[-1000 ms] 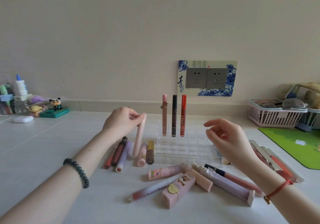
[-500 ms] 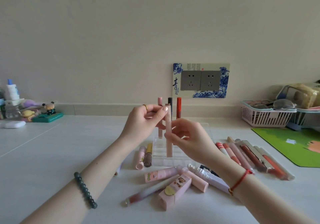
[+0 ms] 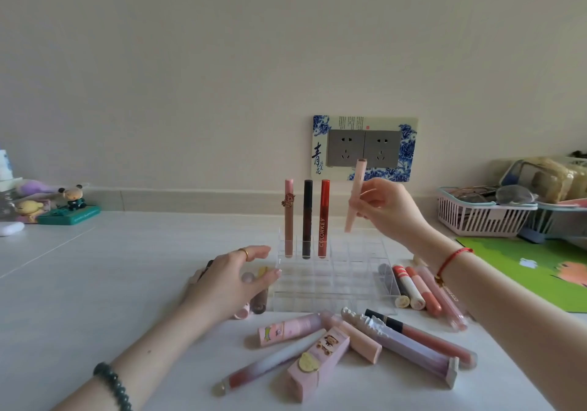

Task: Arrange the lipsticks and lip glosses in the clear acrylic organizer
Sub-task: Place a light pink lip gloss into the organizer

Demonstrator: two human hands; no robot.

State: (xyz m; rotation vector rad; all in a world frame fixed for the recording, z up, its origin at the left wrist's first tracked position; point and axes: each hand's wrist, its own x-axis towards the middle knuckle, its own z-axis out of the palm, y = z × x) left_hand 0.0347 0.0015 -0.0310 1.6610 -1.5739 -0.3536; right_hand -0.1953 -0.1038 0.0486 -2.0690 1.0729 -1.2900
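Head view: a white worktop against a cream wall, both forearms reaching in from below
Clear acrylic grid organizer: stands at the middle of the worktop; its back row holds three upright tubes side by side, a pink tube with a small charm, a dark brown tube and a red tube lettered COLORKEY
Right hand: pinches a pale pink slim tube between thumb and fingers; the tube is in the air, nearly upright and leaning a little, its lower tip just above the back row to the right of the red tube
Left hand: palm down, fingers loosely spread, holding nothing; it is over a few short tubes lying just left of the organizer; whether a fingertip touches the organizer's wall I cannot tell
Loose pile in front: a pink tube with a cartoon label, a square pink lipstick case, a long grey-to-red tube, a peach tube and a long lilac clear tube, lying flat and overlapping
Right of the organizer: a row of pink and coral tubes lying side by side
Surroundings: a blue-and-white socket plate on the wall; a pink slatted basket and a green mat far right; a panda figurine far left
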